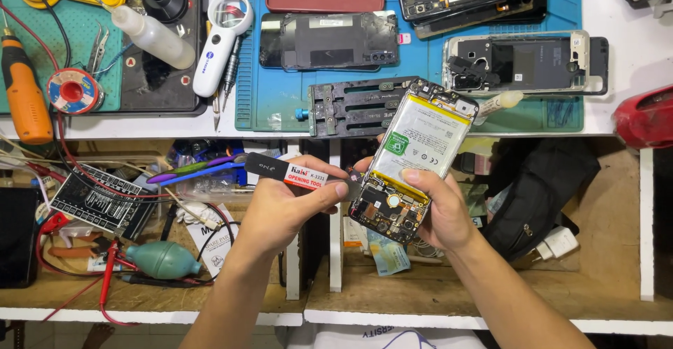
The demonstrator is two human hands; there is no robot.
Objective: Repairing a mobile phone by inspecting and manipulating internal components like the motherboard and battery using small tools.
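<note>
- Two hands at work, held out over the lower shelf in front of the bench edge.
- Our right hand [438, 212] grips an opened phone [413, 160] by its lower end, thumb laid across the edge; the back is off, and we see the white battery with its green label and the circuit board beneath. The phone tilts, its top toward the blue mat [280, 97].
- Our left hand [291, 205] pinches a flat black-and-red opening tool [294, 172] between thumb and fingers, its tip meeting the phone's left edge near the board.
- On the mat: a black board holder [350, 107], just beside the phone's upper end; two further stripped phones [329, 40] [522, 65].
- At left: a white magnifier [221, 40], a clear squeeze bottle [151, 33], an orange-handled screwdriver [24, 90], a solder reel [73, 90].
- On the lower shelf: a green rubber blower [161, 259].
</note>
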